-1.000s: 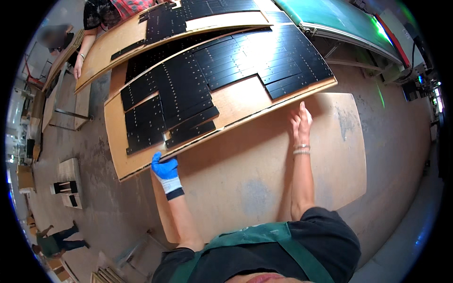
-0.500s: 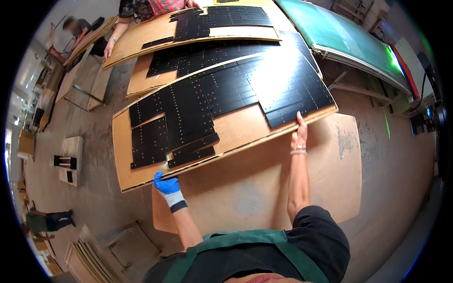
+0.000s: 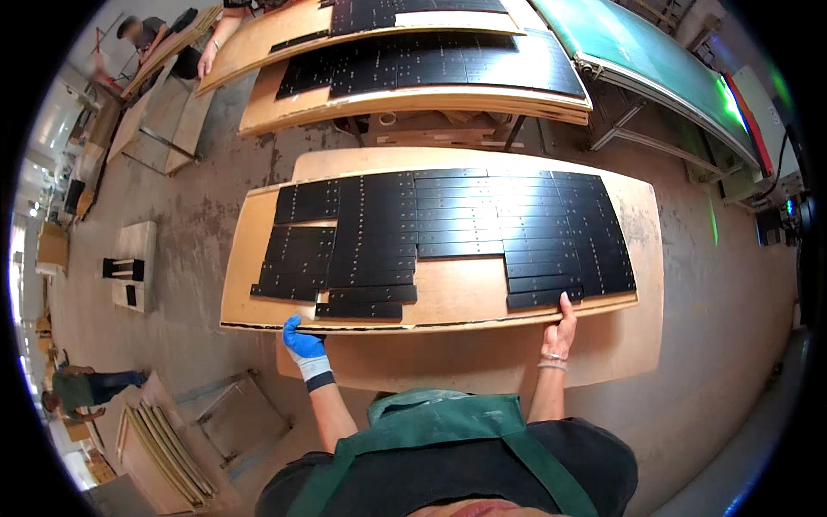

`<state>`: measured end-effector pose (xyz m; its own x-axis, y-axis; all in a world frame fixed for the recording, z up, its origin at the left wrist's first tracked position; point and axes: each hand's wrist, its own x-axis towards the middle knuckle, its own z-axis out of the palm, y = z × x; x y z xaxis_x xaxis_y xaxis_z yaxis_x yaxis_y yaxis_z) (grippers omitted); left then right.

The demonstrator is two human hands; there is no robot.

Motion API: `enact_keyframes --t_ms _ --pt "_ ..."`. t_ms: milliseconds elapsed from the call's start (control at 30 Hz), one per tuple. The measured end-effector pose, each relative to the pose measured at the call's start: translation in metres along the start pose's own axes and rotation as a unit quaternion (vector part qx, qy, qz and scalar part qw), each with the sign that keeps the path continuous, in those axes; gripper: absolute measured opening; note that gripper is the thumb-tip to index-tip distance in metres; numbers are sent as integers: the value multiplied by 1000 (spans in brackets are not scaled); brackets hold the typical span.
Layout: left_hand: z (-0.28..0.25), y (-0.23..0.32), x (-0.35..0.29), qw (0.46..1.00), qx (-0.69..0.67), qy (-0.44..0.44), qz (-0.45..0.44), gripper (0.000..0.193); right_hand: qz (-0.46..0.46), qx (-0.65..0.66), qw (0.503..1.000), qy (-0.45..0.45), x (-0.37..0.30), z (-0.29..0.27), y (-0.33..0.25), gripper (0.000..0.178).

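Both my hands grip the near edge of a wide wooden board (image 3: 461, 284), which I hold above a pale wooden tabletop (image 3: 482, 366). On the board lie several black drilled strips (image 3: 375, 224), set edge to edge in blocks, with bare wood between some of them. My left hand (image 3: 303, 343), in a blue and grey glove, is closed on the edge near its left end. Bare, with bands at the wrist, my right hand (image 3: 560, 332) holds the edge farther right, thumb on top beside a black strip. The fingers under the board are hidden.
Beyond stands a stack of boards (image 3: 413, 102) with black strips on top. Another person's hand (image 3: 208, 59) holds a similar board (image 3: 250, 53) above it. A green conveyor belt (image 3: 655, 60) runs at the far right. Leaning panels (image 3: 164, 457) stand at the lower left.
The board in my hands has come toward me, away from the stack, and levelled out over the tabletop. The other person's board has shifted slightly farther away.
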<state>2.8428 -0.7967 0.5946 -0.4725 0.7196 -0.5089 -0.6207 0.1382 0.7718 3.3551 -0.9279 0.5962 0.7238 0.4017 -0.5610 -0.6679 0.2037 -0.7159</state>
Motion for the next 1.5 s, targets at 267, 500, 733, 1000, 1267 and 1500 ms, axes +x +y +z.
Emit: enact_keyframes --t_ms 267,500,733,1000,1267,1500 --pt "-34 3 26 989 -20 -60 -132 5 61 7 998 1 -5 -56 13 36" --pt "-56 29 27 884 -22 -130 -448 41 134 -203 966 84 -14 -57 -14 35" --pt "-12 70 -16 813 134 -308 -476 53 133 -191 958 165 -19 -11 -10 47" --pt "-26 142 31 885 214 -344 -229 52 -167 -772 599 130 -46 -3 -91 54" --pt "-110 179 108 834 551 3 41 40 -315 -803 381 -333 -130 67 48 37" --pt "-109 177 140 893 450 -21 -1 37 -378 -797 241 -405 -106 57 41 9"
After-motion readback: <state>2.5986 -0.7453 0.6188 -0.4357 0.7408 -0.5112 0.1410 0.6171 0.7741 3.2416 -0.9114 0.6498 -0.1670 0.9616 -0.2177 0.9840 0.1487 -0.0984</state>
